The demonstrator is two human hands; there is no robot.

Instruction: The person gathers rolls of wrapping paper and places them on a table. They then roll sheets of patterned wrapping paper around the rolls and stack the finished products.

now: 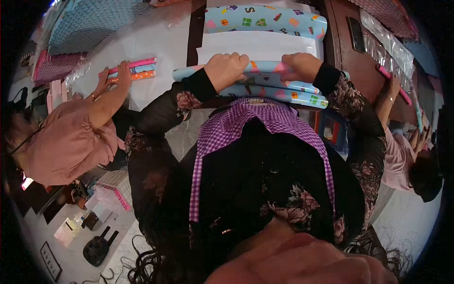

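A sheet of light blue wrapping paper (265, 19) with coloured shapes lies on the table, white underside up, its far edge curled over. At the near edge the paper forms a roll (265, 67). My left hand (227, 66) grips the roll's left part, fingers curled over it. My right hand (302, 65) presses on the roll's right part. More folded blue paper (283, 94) hangs just below, at the table's front edge. My dark floral sleeves and a purple checked apron (255, 123) fill the middle of the view.
At left a person in pink holds a pink and blue roll (132, 70) on a white table (151, 42). At right another person's hand grips a pink rod (392, 80). A phone (355, 34) lies on the brown table. Clear film (385, 45) and patterned sheets (90, 21) sit nearby.
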